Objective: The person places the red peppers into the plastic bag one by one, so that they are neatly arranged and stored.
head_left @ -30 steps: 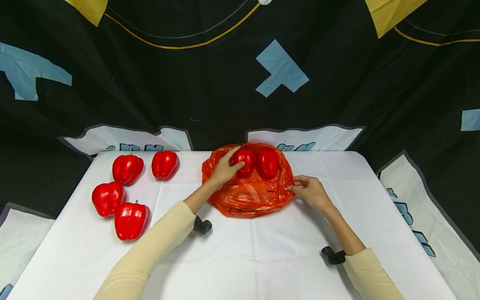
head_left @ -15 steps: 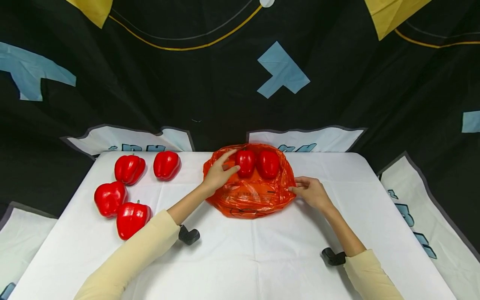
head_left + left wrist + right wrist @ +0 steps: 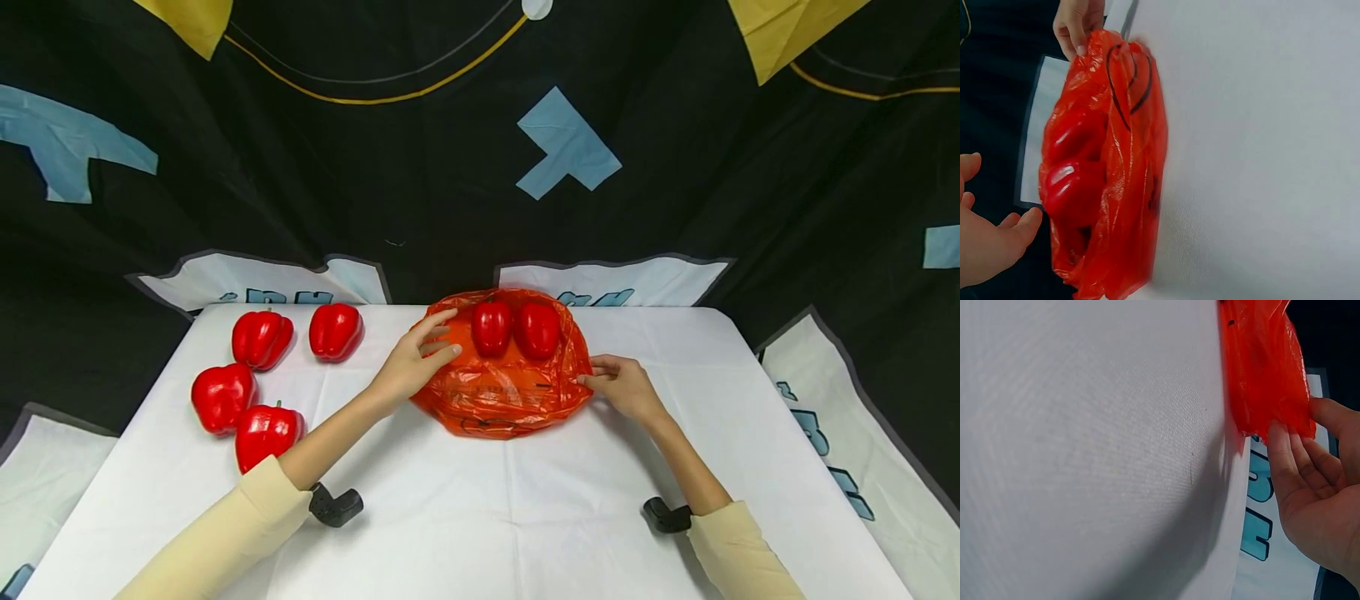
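Note:
A crinkled red-orange plastic bag [image 3: 502, 408] lies spread on the table with its mouth facing up. Two shiny red bell peppers [image 3: 492, 329] sit side by side inside it, toward the back. My left hand [image 3: 408, 362] is over the bag's left rim, fingers apart and holding nothing; the left wrist view shows this hand [image 3: 994, 240] beside the bag [image 3: 1129, 206]. At the bag's right edge, my right hand [image 3: 622, 387] pinches the plastic. Close up in the right wrist view, the thumb and fingers of that hand [image 3: 1316, 487] are on the bag's edge [image 3: 1266, 381].
Several more red bell peppers stand on the left of the white-covered table [image 3: 450, 517]: one [image 3: 336, 332] at the back, others grouped near the left edge, the front one [image 3: 266, 433] partly behind my left forearm. A black patterned cloth [image 3: 450, 192] hangs behind the table.
My left hand has let go of the left pepper in the bag and drawn back to the left. My right hand stays at the bag's right edge.

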### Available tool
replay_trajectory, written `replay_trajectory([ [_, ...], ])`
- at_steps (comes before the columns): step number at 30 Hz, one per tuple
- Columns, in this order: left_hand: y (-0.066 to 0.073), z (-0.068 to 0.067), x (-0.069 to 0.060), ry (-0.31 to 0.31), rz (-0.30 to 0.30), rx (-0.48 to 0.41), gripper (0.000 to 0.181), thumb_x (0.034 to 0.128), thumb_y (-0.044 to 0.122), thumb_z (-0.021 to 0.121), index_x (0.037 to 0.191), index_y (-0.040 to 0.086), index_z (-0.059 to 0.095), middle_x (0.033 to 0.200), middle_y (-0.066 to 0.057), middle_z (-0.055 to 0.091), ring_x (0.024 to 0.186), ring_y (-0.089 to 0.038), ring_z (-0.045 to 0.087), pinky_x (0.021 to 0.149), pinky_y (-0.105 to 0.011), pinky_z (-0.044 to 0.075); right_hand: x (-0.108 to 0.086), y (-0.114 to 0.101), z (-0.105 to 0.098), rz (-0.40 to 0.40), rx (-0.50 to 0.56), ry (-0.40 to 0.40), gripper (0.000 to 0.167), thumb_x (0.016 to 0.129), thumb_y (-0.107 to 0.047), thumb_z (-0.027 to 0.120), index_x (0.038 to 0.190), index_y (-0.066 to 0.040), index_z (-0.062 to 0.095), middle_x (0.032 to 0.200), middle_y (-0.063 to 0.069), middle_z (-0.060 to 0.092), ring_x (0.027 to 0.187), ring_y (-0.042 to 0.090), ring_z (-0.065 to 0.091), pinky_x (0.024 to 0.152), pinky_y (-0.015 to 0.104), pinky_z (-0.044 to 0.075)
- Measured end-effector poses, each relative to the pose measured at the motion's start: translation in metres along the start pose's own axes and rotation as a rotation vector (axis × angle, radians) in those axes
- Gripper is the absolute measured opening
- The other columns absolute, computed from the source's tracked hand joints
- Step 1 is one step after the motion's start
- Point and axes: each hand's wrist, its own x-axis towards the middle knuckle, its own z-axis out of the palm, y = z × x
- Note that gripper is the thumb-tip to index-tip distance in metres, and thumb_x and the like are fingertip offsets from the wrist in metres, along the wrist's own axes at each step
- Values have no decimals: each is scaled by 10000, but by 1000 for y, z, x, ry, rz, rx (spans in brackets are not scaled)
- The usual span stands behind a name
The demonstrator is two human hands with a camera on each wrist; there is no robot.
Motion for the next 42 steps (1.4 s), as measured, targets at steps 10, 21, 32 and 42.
replay_trajectory([
  [10, 4, -23, -35, 23, 32, 7, 584, 976, 193, 651, 1513, 175, 423, 1437, -186, 481, 1300, -372, 485, 967, -492, 500, -1, -1, 0, 8, 7, 5, 394, 916, -135, 728, 1216, 103, 633, 1065, 184, 695, 898, 243, 674, 755, 322, 546],
  [21, 1, -60, -78, 111, 48, 104, 625, 958, 219, 683, 1518, 151, 414, 1452, -167, 487, 1318, -356, 475, 956, -494, 500, 0, 0, 0, 3, 15, 3, 384, 916, -134, 730, 1206, 101, 639, 1058, 182, 699, 893, 240, 678, 765, 335, 556],
  [32, -1, -89, -107, 157, 51, 185, 677, 959, 267, 685, 1538, 138, 359, 1461, -146, 479, 1322, -337, 464, 912, -301, 525, 0, 0, 1, 1, 34, 5, 379, 916, -128, 729, 1200, 106, 641, 1048, 181, 704, 882, 228, 680, 763, 349, 562],
  [42, -12, -119, -127, 207, 59, 264, 705, 941, 174, 706, 1542, 90, 347, 1434, -214, 489, 1244, -268, 521, 810, -135, 497, 1, 2, 1, -6, 34, 5, 368, 916, -114, 725, 1198, 107, 640, 1054, 186, 701, 880, 222, 683, 752, 315, 554],
])
